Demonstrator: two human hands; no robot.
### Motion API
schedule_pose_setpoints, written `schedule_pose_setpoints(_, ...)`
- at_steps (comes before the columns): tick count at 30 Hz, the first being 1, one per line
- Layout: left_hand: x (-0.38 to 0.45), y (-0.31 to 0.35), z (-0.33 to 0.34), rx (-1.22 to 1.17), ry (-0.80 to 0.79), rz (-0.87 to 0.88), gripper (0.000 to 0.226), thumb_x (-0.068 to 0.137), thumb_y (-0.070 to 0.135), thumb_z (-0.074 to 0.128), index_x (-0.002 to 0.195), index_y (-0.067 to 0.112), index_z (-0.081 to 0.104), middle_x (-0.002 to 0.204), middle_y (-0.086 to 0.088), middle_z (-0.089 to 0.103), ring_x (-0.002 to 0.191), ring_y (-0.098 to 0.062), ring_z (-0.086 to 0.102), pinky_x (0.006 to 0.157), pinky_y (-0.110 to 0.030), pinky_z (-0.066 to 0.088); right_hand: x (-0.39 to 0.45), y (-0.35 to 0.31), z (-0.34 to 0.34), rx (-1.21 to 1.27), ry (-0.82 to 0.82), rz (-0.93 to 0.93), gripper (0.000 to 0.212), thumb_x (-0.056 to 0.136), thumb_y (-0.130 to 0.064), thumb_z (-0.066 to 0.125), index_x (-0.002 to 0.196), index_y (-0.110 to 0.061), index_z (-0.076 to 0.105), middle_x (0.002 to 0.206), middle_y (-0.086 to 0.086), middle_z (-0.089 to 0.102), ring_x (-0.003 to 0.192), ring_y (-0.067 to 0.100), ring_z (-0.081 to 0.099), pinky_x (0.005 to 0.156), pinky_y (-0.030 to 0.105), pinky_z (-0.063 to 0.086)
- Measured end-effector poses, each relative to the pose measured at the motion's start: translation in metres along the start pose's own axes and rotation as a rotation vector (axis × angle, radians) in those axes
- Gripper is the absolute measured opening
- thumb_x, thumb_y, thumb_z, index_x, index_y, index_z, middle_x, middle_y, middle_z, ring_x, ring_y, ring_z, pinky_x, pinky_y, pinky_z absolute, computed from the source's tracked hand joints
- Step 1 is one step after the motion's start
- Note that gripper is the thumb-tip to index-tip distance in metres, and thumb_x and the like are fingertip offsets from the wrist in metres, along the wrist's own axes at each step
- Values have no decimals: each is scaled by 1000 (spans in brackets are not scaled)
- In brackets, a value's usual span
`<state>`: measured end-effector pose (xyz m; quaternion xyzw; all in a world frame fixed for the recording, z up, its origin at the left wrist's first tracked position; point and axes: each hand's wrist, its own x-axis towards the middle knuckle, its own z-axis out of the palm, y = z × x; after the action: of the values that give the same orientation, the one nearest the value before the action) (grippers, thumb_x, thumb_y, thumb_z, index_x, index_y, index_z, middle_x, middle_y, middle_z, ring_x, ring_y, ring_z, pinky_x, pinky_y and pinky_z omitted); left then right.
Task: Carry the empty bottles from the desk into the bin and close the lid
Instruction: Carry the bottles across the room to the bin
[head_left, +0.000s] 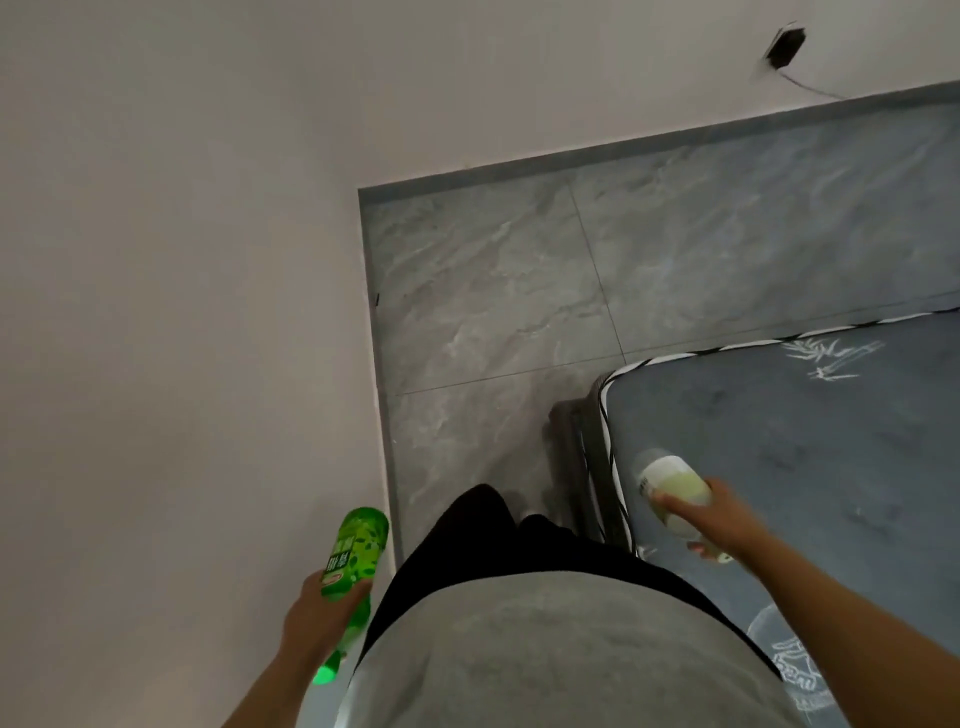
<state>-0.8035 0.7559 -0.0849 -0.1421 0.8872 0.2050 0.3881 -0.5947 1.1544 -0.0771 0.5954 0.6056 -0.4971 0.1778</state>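
My left hand (317, 616) is shut on a green plastic bottle (357, 551) with a green leafy label; its base points forward and its bright green cap end pokes out behind my wrist. My right hand (719, 519) grips a pale bottle (672, 486) with a whitish-green label, held above the corner of a mattress. Both bottles are at hip height on either side of my body. Neither the desk nor the bin is in view.
A white wall (182, 312) fills the left, close beside my left hand. Grey marble floor tiles (493, 291) stretch ahead. A grey mattress (805, 441) on a dark frame stands at the right. A dark socket (785, 48) with a cable sits on the far wall.
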Motion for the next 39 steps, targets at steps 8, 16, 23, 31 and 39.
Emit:
schedule_pose_setpoints(8, 77, 93, -41, 37, 4, 13, 66, 77, 41, 70, 128, 9, 45, 115, -19, 61, 81, -29, 59, 59, -25, 41, 47, -82, 6, -6, -15, 42, 59, 76, -39, 73, 118, -7, 47, 98, 22, 61, 61, 27, 59, 41, 24, 44)
schedule_pose_setpoints(16, 134, 240, -77, 133, -113, 206, 72, 72, 52, 65, 130, 16, 41, 103, -9, 58, 82, -26, 58, 57, -24, 46, 61, -105, -6, 183, 72, 251, 55, 77, -24, 76, 117, 5, 51, 104, 28, 59, 79, 33, 57, 48, 29, 44)
schedule_pose_setpoints(23, 168, 371, -75, 213, -138, 308, 84, 58, 56, 60, 130, 18, 42, 115, -13, 63, 92, -27, 60, 77, -31, 48, 104, -155, -30, 307, 146, 319, 40, 79, -11, 73, 104, 15, 58, 73, 18, 59, 59, 25, 51, 46, 27, 35)
schedule_pose_setpoints(31, 204, 450, -76, 295, -128, 214, 74, 71, 53, 67, 129, 15, 43, 119, -16, 62, 94, -28, 58, 65, -28, 39, 191, -262, -101, 372, 128, 217, 55, 79, -29, 73, 118, 4, 52, 100, 29, 62, 65, 30, 59, 39, 24, 45)
schedule_pose_setpoints(39, 250, 559, -89, 343, -161, 187, 65, 74, 47, 70, 123, 12, 48, 117, -15, 61, 104, -30, 60, 82, -32, 42, 236, -341, -135, 403, 123, 207, 65, 78, -35, 72, 127, 0, 45, 108, 31, 61, 74, 32, 62, 53, 31, 49)
